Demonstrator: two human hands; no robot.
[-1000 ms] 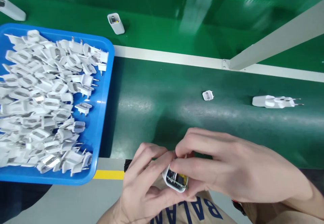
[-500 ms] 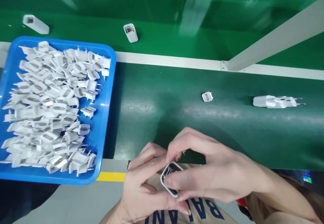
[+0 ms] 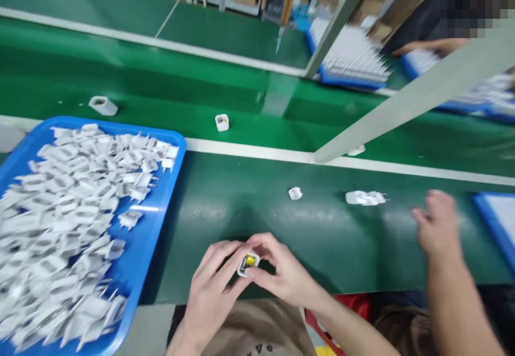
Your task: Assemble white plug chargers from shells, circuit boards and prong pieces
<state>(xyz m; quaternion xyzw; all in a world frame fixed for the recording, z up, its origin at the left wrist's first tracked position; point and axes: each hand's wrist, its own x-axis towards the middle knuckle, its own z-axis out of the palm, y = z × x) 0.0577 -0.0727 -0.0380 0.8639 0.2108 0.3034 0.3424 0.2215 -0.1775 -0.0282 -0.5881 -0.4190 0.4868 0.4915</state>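
My left hand [image 3: 211, 286] and my right hand [image 3: 284, 275] meet near the front edge of the dark green belt [image 3: 225, 206]. Together they pinch a small white charger housing [image 3: 248, 264] whose open end shows a yellow part inside. Both hands have their fingers curled round it. A blue tray [image 3: 161, 206] heaped with several white plug caps sits to the left of my hands. One loose plug cap [image 3: 295, 193] and an assembled white charger [image 3: 365, 198] lie on the belt beyond my right hand.
Another person's hand [image 3: 436, 227] reaches over the belt at the right, blurred. Two open housings [image 3: 103, 105] [image 3: 221, 122] stand on the brighter green conveyor behind. A grey frame bar [image 3: 402, 98] slants across. A second blue tray [image 3: 497, 222] shows at the right edge.
The camera has tilted up and back, so the far benches and trays now show. My hands still hold the housing, turned so its yellow inside shows. Another person's hand has come in at the right.
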